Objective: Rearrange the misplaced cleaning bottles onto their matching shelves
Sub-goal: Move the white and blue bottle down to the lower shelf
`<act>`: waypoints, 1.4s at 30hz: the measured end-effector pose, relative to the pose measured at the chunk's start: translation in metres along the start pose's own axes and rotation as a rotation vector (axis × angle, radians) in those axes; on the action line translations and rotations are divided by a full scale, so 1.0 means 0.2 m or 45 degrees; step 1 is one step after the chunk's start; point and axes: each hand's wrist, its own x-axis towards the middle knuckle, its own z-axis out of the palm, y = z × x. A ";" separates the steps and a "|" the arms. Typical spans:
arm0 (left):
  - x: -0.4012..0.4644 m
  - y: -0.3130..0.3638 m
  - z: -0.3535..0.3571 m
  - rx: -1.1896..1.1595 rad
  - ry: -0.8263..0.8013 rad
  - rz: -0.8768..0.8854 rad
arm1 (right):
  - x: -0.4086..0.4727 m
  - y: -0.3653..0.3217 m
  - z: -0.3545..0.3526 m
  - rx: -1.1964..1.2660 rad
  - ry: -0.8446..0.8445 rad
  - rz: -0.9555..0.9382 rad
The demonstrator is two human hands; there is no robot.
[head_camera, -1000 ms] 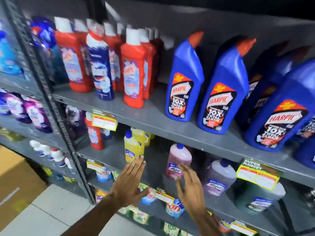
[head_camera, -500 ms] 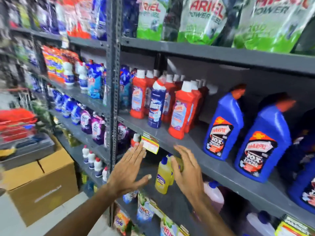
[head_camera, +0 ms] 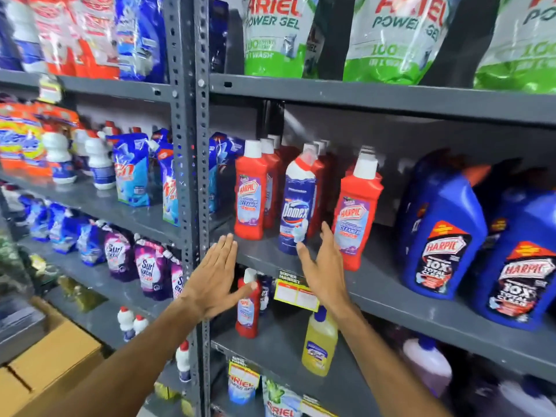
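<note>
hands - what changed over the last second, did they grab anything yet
Both hands rose from the lower shelf level to the red Harpic shelf: the left hand and right hand now flank the blue Domex bottle. Nothing grabbed; both stay open and empty. Bottles haven't moved.

A shop aisle: grey slotted-steel shelves [head_camera: 376, 99] carry rows of one product each, Ariel pouches [head_camera: 275, 34] above, red Harpic bottles [head_camera: 250, 191] below, with a yellow "Super Market" price tag [head_camera: 296, 293] clipped on.

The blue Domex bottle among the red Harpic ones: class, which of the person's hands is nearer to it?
Right. The right hand reaches just below the Domex bottle, fingertips by its base; the left hand is open, lower and further left.
</note>
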 end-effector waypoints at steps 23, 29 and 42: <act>0.15 -0.22 0.11 -0.123 0.041 0.193 | 0.16 -0.01 0.26 0.212 0.136 0.189; 0.04 -0.21 0.10 -0.219 0.071 0.232 | -0.04 -0.12 0.25 0.272 0.132 0.123; -0.24 -0.25 0.28 -0.181 0.037 0.307 | -0.42 -0.12 0.33 0.261 0.088 0.154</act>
